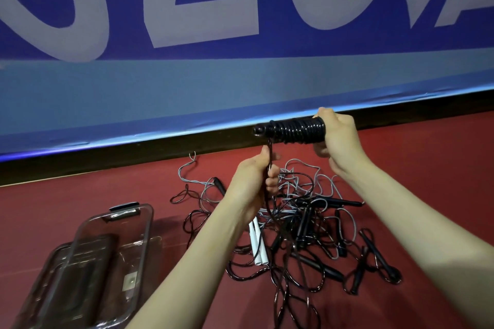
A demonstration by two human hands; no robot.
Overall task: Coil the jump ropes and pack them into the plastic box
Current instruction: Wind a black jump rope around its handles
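My right hand grips the black jump rope handles, held level in the air with black cord wound tightly round them. Below and to the left, my left hand pinches the loose black cord that hangs from the handles' left end down to the floor. A tangled pile of jump ropes, black and grey with black handles, lies on the red floor beneath my hands. A pair of white handles shows under my left forearm. The clear plastic box stands at the lower left.
The box's clear lid lies under or beside the box at the bottom left. A blue banner wall with large pale letters and a black base strip runs along the far side of the red floor.
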